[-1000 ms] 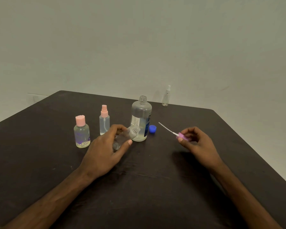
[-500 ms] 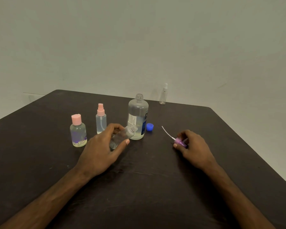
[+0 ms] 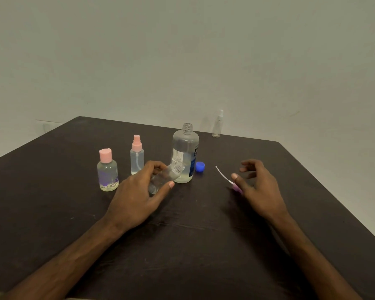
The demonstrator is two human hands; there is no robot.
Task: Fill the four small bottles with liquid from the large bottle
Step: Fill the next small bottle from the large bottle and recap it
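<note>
The large bottle (image 3: 185,152) stands uncapped mid-table. Its white-and-blue label is too blurred to read, and liquid shows near its base. A blue cap (image 3: 200,166) lies just right of it. The left hand (image 3: 136,195) grips an open small bottle (image 3: 168,175), tilted in front of the large one; its contents are unclear. To the left stand a flower-printed bottle (image 3: 107,172) and a pink sprayer (image 3: 136,155), both holding clear liquid. A clear sprayer (image 3: 217,124) stands at the far edge. The right hand (image 3: 258,185) is loosely spread, holding nothing. A purple pump (image 3: 236,188) lies on the table (image 3: 52,191) by its thumb.
</note>
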